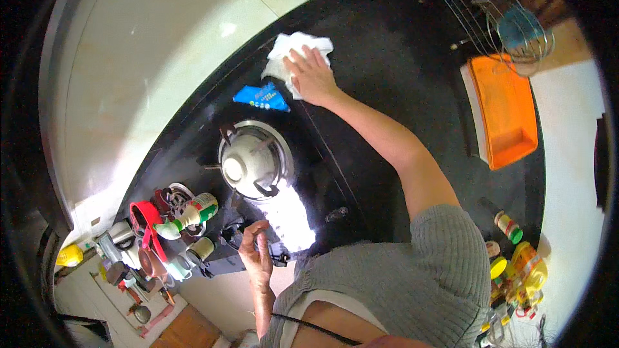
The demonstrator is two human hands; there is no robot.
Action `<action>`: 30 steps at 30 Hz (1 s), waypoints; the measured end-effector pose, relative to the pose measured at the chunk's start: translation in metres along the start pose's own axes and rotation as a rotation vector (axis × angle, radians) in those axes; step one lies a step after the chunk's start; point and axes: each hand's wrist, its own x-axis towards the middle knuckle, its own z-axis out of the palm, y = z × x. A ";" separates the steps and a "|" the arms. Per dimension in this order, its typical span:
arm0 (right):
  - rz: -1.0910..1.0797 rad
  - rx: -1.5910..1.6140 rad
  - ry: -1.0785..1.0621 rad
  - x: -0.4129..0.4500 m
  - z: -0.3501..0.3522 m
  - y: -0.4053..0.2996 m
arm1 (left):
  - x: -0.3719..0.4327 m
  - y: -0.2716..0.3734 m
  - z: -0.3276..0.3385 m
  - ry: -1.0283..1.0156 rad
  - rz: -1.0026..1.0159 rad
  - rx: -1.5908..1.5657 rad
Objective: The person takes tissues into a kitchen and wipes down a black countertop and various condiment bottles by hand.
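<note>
My right hand [312, 75] lies with spread fingers over a crumpled white cloth or tissue [301, 42], pressing it against the black worktop [387, 77] by the light wall. Beside the cloth is a blue packet [262, 98] bearing writing. Nearer to me stands a stove burner with dark pan supports, and a shiny rounded metal piece [251, 164] sits in its ring. My left hand [256, 253] hovers near the front edge, fingers bent and thumb apart, with nothing visible in it. Bright light glares off the stove surface [290, 224] beside that hand.
An orange tray [508, 106] stands at the right, under a wire rack [483, 14]. To the left are crowded a green-and-white spray bottle [193, 212], a red-pink handled item [145, 217] and cups. Several jars [529, 266] cluster at the lower right.
</note>
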 end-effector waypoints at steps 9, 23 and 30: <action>-0.010 0.149 -0.449 -0.272 -0.137 -0.061 | -0.002 0.015 0.012 -0.185 0.070 -0.003; 0.543 -0.326 -0.176 -0.328 -0.180 0.037 | 0.019 -0.005 0.051 -0.366 0.001 -0.011; 0.463 -0.422 -0.101 -0.164 -0.118 0.138 | 0.003 -0.009 0.040 -0.262 -0.053 0.004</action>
